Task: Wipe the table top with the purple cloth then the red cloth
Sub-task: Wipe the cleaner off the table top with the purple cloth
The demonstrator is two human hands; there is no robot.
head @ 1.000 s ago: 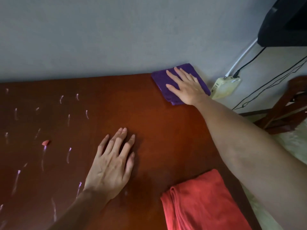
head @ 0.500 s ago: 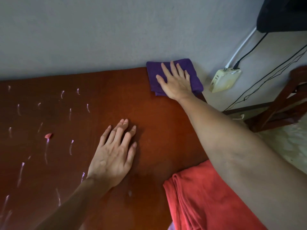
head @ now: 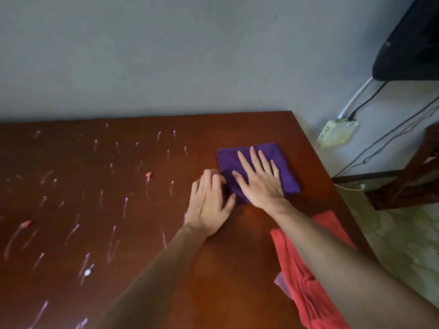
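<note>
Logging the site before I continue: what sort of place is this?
Probably a room in a home: a wooden table against a plain wall, a power strip with cables, and a wooden chair beside it.

A dark reddish-brown wooden surface (head: 118, 293) fills the lower view, its far edge against the wall and its right edge running down toward the viewer. Pale pinkish-white streaks (head: 124, 206) are scattered across its left and middle, with small pinkish-red bits (head: 149, 174) among them. A folded purple cloth (head: 283, 167) lies flat near the far right corner, and a rumpled red cloth (head: 299, 281) lies along the near right edge.
</note>
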